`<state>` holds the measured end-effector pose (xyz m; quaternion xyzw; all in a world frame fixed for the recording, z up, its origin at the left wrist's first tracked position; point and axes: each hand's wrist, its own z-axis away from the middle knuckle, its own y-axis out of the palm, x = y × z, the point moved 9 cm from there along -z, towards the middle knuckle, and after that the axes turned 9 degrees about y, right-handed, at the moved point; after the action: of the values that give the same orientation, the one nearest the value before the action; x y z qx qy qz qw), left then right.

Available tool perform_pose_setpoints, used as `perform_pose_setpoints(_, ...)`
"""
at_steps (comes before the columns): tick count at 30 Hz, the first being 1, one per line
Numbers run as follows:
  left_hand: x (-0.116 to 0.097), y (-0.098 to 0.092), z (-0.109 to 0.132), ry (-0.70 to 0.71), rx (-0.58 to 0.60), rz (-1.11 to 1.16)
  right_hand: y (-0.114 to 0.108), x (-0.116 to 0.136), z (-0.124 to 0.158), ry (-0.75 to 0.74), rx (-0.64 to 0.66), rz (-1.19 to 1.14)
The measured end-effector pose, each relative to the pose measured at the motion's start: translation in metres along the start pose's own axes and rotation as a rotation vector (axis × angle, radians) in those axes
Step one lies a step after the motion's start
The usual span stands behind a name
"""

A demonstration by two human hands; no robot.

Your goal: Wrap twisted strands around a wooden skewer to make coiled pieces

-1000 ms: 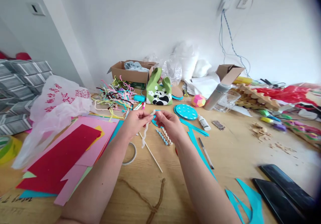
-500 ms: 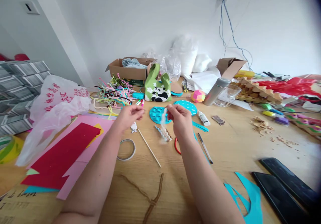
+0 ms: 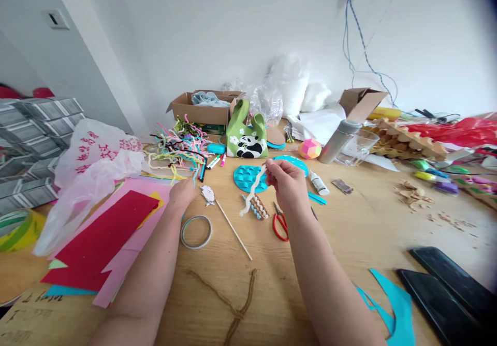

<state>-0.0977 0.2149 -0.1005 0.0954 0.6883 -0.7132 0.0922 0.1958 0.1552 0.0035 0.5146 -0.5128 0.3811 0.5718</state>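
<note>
Strand (image 3: 254,187), white and wavy, hangs from the right hand (image 3: 286,180), which pinches its upper end between thumb and fingers above the desk (image 3: 357,232). In view it crosses the blue disc (image 3: 241,176), its lower end near the twists (image 3: 259,207). The left hand (image 3: 183,195) is low by the yarn pile (image 3: 180,147); whether it grasps anything I cannot tell. Between the arms lie the tape (image 3: 196,246), cutout (image 3: 207,195), stick (image 3: 234,230) and red-handled scissors (image 3: 275,225).

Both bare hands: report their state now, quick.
Left hand: cannot be told; its fingers don't show clearly.
Right hand: closed, holding a wavy white fuzzy strip by one end.
</note>
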Motion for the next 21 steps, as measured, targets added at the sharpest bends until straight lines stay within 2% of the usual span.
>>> perform_pose_setpoints(4, -0.010, -0.026, 0.003, 0.015, -0.080, 0.077, 0.012, -0.004, 0.003, -0.035, 0.056, 0.217)
perform_pose_setpoints(6, -0.027, -0.042, 0.008, 0.070, -0.111, 0.164, 0.021, -0.009, 0.003, -0.040, 0.109, 0.297)
perform_pose_setpoints(8, -0.054, -0.052, 0.018, 0.177, -0.100, 0.331, 0.029, -0.016, 0.004, -0.017, 0.154, 0.315)
perform_pose_setpoints(10, -0.092, -0.054, 0.033, 0.364, -0.009, 0.852, 0.035, -0.022, 0.005, 0.020, 0.180, 0.292)
perform_pose_setpoints(12, -0.119, -0.050, 0.047, 0.422, 0.096, 1.108, 0.040, -0.024, 0.006, 0.044, 0.200, 0.269)
perform_pose_setpoints(15, -0.142, -0.035, 0.058, 0.409, 0.219, 1.236, 0.044, -0.024, 0.008, 0.039, 0.219, 0.259)
perform_pose_setpoints(18, -0.142, -0.029, 0.056, 0.357, 0.179, 1.277, 0.043, -0.022, 0.009, 0.017, 0.203, 0.277)
perform_pose_setpoints(21, -0.142, -0.030, 0.056, 0.370, 0.164, 1.251, 0.041, -0.020, 0.008, 0.013, 0.192, 0.265)
